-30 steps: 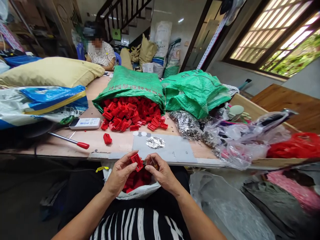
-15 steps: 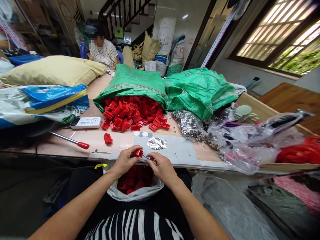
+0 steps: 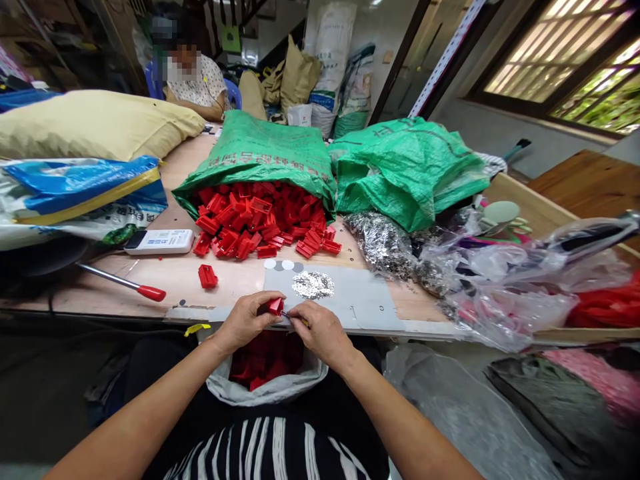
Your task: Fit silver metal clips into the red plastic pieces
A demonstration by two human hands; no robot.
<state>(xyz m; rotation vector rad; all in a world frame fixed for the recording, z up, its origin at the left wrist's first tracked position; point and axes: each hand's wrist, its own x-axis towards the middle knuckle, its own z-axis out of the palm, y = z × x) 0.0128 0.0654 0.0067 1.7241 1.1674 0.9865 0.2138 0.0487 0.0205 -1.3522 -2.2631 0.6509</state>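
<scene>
Between the thumb and fingers of my left hand (image 3: pixel 251 319) is a small red plastic part (image 3: pixel 276 306), held over the table's front edge. My right hand (image 3: pixel 320 328) is closed round a thin tool with a dark metal shaft (image 3: pixel 287 315), perhaps a small screwdriver; its tip meets the open side of the red part. Just beyond my hands, a heap of small shiny metal pieces (image 3: pixel 313 285) lies on a grey sheet (image 3: pixel 357 293). Below them, on my lap, a white sack (image 3: pixel 235 393) holds more red parts.
Red parts (image 3: pixel 235 227) spill from a green sack (image 3: pixel 270 147). One loose red part (image 3: pixel 207 276) lies near a red-tipped lever (image 3: pixel 150 293) and a white device (image 3: pixel 160 242). Bags of metal pieces (image 3: pixel 383 243) and a cluttered box are at right. Another person (image 3: pixel 193 87) sits across the table.
The view has shifted slightly, so the table's contents sit a little differently in it. Both hands keep their hold, with the tool's tip still at the red part.
</scene>
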